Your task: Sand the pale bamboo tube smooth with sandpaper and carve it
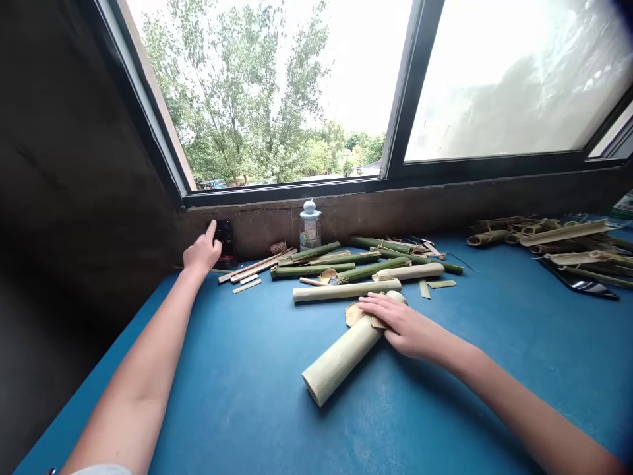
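My left hand [202,252] reaches far forward to a small dark device [225,243] propped against the wall under the window; the index finger is stretched out and touches its top edge, the other fingers curled. My right hand [401,323] lies flat, fingers extended, on the far end of a thick pale peeled bamboo tube [341,359] that rests on the blue table [237,389]. A curled shaving [354,314] sits beside that hand.
Green and peeled bamboo sticks [346,270] and thin strips [252,269] lie along the wall, next to a small clear bottle [310,227]. More bamboo pieces [554,237] and a dark flat tool [578,284] are at the right. A window frame [395,119] stands behind.
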A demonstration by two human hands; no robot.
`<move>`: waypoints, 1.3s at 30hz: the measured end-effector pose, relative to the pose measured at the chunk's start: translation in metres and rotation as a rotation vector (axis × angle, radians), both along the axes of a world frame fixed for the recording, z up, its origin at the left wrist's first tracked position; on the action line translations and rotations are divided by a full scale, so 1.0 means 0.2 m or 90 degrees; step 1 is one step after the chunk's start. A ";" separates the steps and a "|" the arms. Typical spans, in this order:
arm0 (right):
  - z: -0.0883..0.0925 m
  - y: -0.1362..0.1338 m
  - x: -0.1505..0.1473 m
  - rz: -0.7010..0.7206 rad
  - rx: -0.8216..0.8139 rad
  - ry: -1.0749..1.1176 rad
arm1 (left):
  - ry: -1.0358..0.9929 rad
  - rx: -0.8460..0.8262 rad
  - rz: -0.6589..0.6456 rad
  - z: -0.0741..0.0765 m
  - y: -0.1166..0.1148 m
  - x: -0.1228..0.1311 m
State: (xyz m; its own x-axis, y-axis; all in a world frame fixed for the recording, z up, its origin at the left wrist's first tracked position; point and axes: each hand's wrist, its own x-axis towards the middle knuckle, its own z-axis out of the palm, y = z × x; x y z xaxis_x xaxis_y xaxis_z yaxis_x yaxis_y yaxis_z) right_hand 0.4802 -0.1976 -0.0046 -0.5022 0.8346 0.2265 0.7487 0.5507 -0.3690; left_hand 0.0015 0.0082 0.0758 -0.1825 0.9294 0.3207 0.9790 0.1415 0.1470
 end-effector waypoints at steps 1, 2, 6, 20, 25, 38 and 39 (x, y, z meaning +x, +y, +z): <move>-0.02 0.02 0.03 -0.028 0.002 0.002 | 0.004 0.007 0.007 0.00 0.00 -0.02; -0.03 0.04 0.06 -0.051 0.000 0.003 | 0.014 -0.001 0.012 0.00 0.00 -0.05; -0.02 0.05 0.05 -0.071 -0.032 0.026 | 0.097 -0.042 -0.025 -0.06 -0.02 -0.13; 0.05 -0.14 -0.16 0.072 0.039 0.007 | 0.057 0.040 -0.065 -0.19 -0.03 -0.15; 0.11 -0.27 -0.31 0.257 -0.013 0.031 | 0.081 -0.025 -0.060 -0.20 0.00 -0.15; -0.03 -0.28 -0.21 0.092 0.011 0.062 | 0.058 0.046 -0.052 -0.19 -0.04 -0.21; -0.02 -0.29 -0.20 0.081 -0.006 0.070 | 0.072 0.020 -0.053 -0.20 -0.03 -0.20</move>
State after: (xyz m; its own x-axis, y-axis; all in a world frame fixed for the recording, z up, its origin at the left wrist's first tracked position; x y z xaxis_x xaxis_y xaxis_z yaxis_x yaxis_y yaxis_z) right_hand 0.4398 -0.2547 -0.0089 -0.5767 0.7678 0.2791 0.6274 0.6350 -0.4507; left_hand -0.0377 0.0020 0.0366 -0.0656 0.9291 0.3641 0.9977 0.0557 0.0376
